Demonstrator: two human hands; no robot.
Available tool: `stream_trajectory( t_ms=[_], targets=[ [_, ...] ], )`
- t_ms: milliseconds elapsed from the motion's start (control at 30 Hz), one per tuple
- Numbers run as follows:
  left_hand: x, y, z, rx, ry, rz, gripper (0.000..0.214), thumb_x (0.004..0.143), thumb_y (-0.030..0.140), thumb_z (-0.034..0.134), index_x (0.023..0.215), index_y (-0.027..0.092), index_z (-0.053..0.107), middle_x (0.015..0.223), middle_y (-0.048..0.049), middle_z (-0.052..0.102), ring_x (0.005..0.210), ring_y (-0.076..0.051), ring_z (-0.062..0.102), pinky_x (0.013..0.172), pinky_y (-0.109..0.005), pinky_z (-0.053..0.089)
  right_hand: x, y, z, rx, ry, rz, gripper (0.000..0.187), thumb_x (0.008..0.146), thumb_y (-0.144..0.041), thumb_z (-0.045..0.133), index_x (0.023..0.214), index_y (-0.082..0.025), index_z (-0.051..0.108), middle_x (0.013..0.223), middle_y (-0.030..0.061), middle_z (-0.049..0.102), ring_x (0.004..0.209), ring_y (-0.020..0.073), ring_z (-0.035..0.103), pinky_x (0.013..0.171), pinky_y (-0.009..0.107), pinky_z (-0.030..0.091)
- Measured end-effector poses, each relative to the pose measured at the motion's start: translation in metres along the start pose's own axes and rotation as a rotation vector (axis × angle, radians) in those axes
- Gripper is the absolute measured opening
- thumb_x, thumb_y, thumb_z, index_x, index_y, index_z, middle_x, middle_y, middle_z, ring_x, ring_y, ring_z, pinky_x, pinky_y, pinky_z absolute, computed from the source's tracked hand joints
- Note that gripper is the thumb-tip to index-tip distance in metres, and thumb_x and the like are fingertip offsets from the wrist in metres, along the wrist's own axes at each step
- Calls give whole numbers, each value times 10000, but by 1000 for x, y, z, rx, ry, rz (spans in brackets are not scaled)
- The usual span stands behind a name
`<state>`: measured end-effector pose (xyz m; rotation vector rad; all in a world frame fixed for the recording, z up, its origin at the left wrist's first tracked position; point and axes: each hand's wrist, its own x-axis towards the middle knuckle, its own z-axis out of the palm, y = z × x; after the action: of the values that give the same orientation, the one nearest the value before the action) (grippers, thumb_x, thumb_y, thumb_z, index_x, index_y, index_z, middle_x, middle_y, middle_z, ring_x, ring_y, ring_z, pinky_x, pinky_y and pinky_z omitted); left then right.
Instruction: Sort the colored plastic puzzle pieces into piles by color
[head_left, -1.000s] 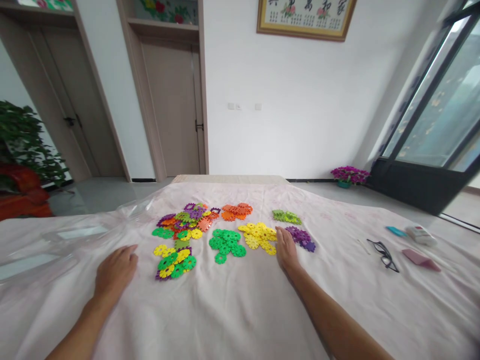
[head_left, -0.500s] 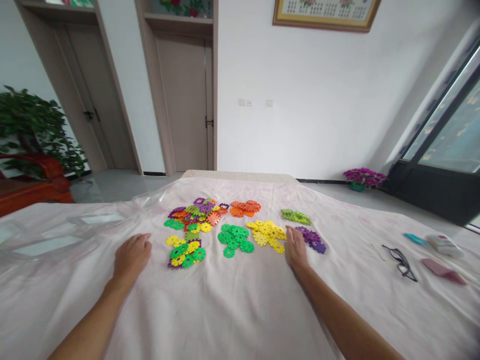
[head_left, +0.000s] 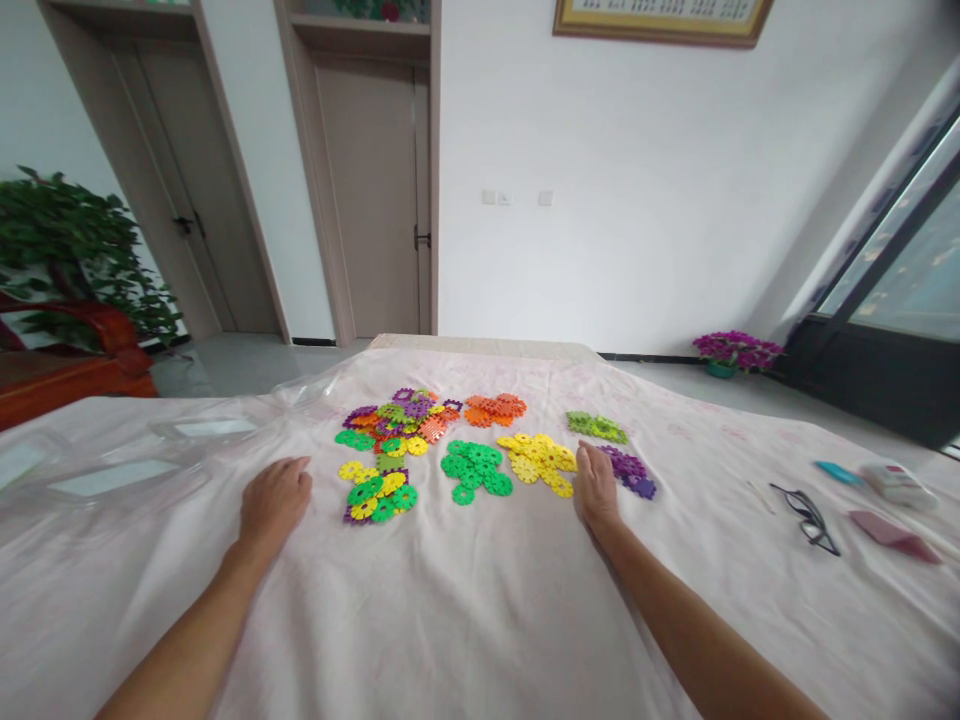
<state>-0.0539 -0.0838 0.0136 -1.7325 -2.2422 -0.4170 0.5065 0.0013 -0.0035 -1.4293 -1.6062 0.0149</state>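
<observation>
Loosely uncurled, left hand (head_left: 275,502) rests well left of the yellow pieces (head_left: 538,458); right hand (head_left: 598,487), unclenched, lies just right.

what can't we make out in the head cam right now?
- Head view: palm of the left hand, hidden by its own back.
- Head view: any purple pile pieces behind the right hand, hidden by it.
- Head view: lower pieces in the mixed pile, covered by those on top.
- Head view: top of the framed picture, cut off by the upper edge.
</observation>
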Motion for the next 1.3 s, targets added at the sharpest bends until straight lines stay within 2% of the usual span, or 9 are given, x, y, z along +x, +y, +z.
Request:
stream_trajectory(
  t_ms=[167,367,500,633,800,933,1100,1200,1300],
  targets=[
    [0,1,-1,-7,-2,-29,489,933,255,318,1271,146,653,1252,-118,678,1166,-242,596,1018,-347,412,0,-5,2,38,88,83,477,963,-447,297,1199,-167,604,1202,166,599,1196,296,490,1096,499,363],
    [-1,4,-5,23,3,-15,479,930,257,333,1270,153,653,1199,-122,685,1132,-254,603,984,-351,421,1,-16,1,8,101,21,493,964,-490,315,1232,-186,596,1267,159,576,1251,297,469,1113,515,350],
    [-3,7,-8,19,-1,-29,468,903,257,403,1296,174,642,1210,-132,671,1119,-284,601,967,-379,424,-3,-30,-5,-44,50,-93,476,979,-467,337,1272,-190,591,1322,159,552,1268,296,474,1106,507,364],
    [-8,10,-9,34,3,-33,476,941,263,356,1332,167,611,1262,-172,632,1113,-307,595,945,-419,414,-8,-50,-13,-148,-96,-223,422,974,-414,413,1277,-207,621,1350,142,567,1244,306,497,1086,495,373],
    [4,15,-17,50,-114,-98,473,940,271,347,1321,154,602,1245,-207,620,1113,-337,597,930,-445,396,-14,-100,-8,-193,-316,-377,315,973,-354,475,1183,-275,696,1266,101,639,1173,297,539,1033,471,377],
    [31,19,-24,15,-195,-164,445,895,253,404,1266,138,623,1216,-227,631,1127,-355,599,947,-463,388,-31,-170,25,-118,-407,-476,273,984,-397,503,1090,-266,717,1120,92,663,1030,254,574,899,394,420],
    [45,31,-7,-167,-127,-169,486,944,307,356,1351,163,579,1328,-190,599,1191,-312,579,973,-422,412,-60,-243,73,-132,-460,-377,388,841,-556,692,1088,-258,706,1058,83,641,973,254,539,815,368,400],
    [43,37,10,-116,-70,-106,463,935,323,405,1323,177,610,1367,-170,585,1253,-300,536,1049,-436,371,-69,-258,85,-201,-559,-252,392,841,-585,673,1032,-244,704,1042,62,641,1001,244,527,837,354,375],
    [42,38,20,-94,-55,-55,450,931,316,420,1312,185,621,1348,-158,602,1246,-293,541,1052,-438,375,-71,-259,88,-192,-577,-171,308,849,-509,697,975,-228,692,1003,37,657,979,219,534,811,323,355]
  ],
)
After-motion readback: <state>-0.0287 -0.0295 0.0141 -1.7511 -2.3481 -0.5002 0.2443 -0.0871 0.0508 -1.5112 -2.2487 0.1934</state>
